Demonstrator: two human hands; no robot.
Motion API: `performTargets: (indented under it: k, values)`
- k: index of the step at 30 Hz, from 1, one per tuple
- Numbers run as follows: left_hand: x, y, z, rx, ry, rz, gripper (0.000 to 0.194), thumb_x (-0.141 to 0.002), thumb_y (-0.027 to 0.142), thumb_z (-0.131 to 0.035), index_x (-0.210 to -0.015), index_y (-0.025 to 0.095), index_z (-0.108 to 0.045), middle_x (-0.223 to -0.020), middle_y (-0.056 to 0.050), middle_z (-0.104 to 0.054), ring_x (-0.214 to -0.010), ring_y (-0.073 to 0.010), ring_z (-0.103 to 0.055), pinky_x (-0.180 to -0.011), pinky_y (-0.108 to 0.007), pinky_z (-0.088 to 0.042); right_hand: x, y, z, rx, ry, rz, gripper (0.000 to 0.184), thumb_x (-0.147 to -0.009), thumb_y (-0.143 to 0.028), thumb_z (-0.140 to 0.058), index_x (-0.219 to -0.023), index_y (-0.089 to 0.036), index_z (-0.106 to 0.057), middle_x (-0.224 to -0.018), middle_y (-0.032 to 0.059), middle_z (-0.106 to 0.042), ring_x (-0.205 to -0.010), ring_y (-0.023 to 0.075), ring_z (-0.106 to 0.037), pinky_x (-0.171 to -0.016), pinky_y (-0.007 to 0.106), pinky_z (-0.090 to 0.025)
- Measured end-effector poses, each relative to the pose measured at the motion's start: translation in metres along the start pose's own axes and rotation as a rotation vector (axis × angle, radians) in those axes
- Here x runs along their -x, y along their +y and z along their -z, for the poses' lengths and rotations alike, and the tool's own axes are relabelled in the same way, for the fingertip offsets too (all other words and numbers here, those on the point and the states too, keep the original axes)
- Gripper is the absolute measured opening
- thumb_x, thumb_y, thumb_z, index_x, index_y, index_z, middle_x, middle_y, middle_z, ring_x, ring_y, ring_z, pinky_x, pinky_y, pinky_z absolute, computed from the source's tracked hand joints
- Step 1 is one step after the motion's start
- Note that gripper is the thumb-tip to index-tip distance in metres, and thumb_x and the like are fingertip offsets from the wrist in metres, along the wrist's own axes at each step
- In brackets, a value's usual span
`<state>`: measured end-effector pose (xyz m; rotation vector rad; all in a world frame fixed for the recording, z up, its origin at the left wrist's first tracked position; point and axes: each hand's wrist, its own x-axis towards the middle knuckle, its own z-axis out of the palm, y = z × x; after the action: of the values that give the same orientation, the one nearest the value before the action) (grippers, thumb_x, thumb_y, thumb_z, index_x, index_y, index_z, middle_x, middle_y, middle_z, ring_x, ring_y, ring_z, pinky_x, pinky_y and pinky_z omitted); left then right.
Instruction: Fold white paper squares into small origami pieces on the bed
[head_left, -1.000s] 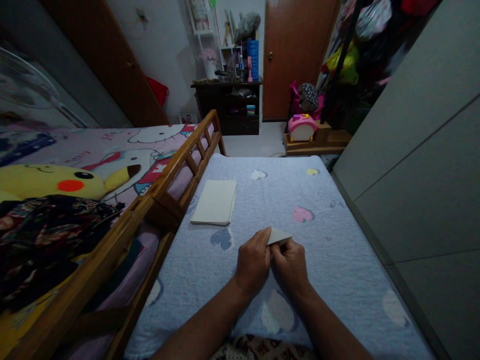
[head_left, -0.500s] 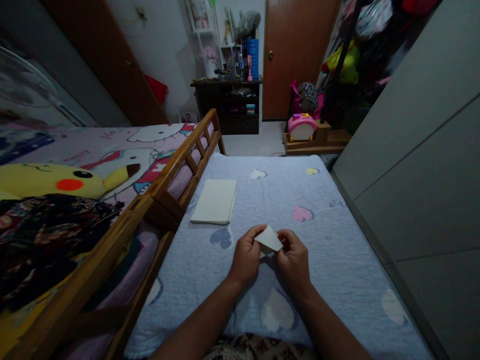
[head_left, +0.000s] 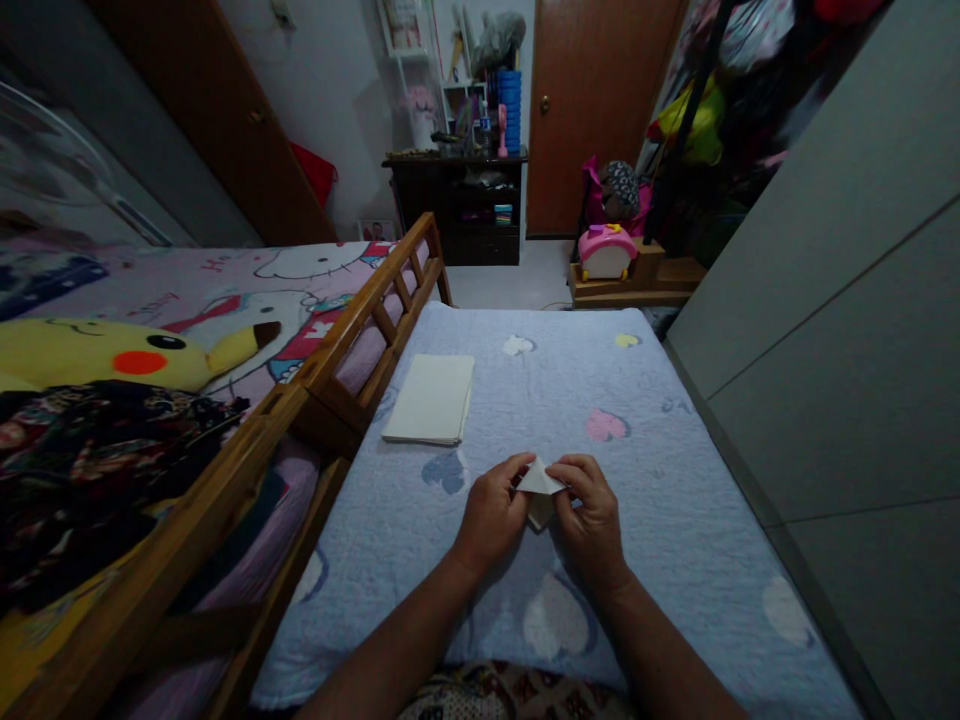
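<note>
A small folded piece of white paper (head_left: 540, 480) is held between my two hands, just above the blue bedspread (head_left: 525, 390). Its upper part comes to a peak, and a lower flap shows beneath. My left hand (head_left: 495, 510) pinches its left corner between thumb and fingers. On the other side my right hand (head_left: 590, 508) grips the right corner, with fingertips on the top face. Beyond my left hand lies a stack of white paper sheets (head_left: 430, 398), flat on the bedspread.
A wooden bed rail (head_left: 367, 330) runs along the left, with a yellow plush toy (head_left: 105, 355) and dark patterned cloth (head_left: 112, 450) behind it. A pale cabinet (head_left: 832, 330) borders the right. Past the bed's far end stand a dark cabinet (head_left: 457, 210) and a pink toy case (head_left: 606, 252).
The folded paper has turned in my hands, its peak now upright and centred. My right fingers have moved inward onto its top face. The paper stack has not moved.
</note>
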<state>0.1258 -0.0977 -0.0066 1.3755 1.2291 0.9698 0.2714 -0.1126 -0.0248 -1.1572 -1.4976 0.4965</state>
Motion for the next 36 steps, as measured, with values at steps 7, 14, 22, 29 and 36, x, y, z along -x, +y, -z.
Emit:
performTargets:
  k: [7,14,22,29,36]
  values:
    - [-0.003,0.002,-0.001,0.233,-0.021,0.186,0.031,-0.080,0.024,-0.058,-0.108,0.015,-0.066,-0.076,-0.001,-0.066,-0.059,-0.0121,-0.056,-0.054,-0.023,-0.042,0.000,0.001,0.000,0.010,-0.135,-0.288,0.029,-0.072,-0.014,-0.055,-0.099,-0.019,-0.063,-0.078,-0.0005,-0.057,-0.066,0.0138,-0.054,-0.060,0.025,-0.044]
    - [-0.005,-0.001,-0.001,0.329,-0.157,0.239,0.041,-0.077,0.032,-0.069,-0.114,0.015,-0.062,-0.075,0.000,-0.064,-0.058,-0.0110,-0.055,-0.053,-0.021,-0.041,-0.002,0.000,0.001,-0.159,-0.219,-0.486,0.019,-0.079,-0.025,-0.055,-0.095,-0.018,-0.063,-0.063,-0.0047,-0.052,-0.055,0.0122,-0.049,-0.050,0.022,-0.038]
    - [-0.009,0.004,-0.010,0.196,-0.046,0.224,0.029,-0.071,0.022,-0.071,-0.099,0.014,-0.066,-0.065,0.001,-0.065,-0.054,-0.0121,-0.055,-0.050,-0.021,-0.038,-0.002,0.001,0.002,-0.156,-0.225,-0.466,0.022,-0.076,-0.024,-0.056,-0.096,-0.018,-0.065,-0.065,-0.0050,-0.053,-0.055,0.0114,-0.045,-0.051,0.022,-0.035]
    - [-0.010,-0.001,-0.002,0.337,-0.129,0.280,0.050,-0.065,0.021,-0.074,-0.112,0.014,-0.059,-0.071,0.000,-0.067,-0.056,-0.0121,-0.058,-0.052,-0.020,-0.039,-0.001,0.005,0.002,-0.233,-0.201,-0.505,0.023,-0.076,-0.023,-0.055,-0.097,-0.018,-0.065,-0.067,-0.0031,-0.059,-0.058,0.0141,-0.053,-0.053,0.023,-0.040]
    - [-0.006,-0.002,0.008,0.426,-0.218,0.256,0.033,-0.073,0.032,-0.072,-0.095,0.021,-0.050,-0.072,0.003,-0.064,-0.056,-0.0099,-0.056,-0.052,-0.018,-0.038,-0.003,0.007,0.004,-0.237,-0.224,-0.518,0.021,-0.077,-0.026,-0.056,-0.093,-0.018,-0.067,-0.068,-0.0013,-0.063,-0.058,0.0151,-0.055,-0.054,0.024,-0.043]
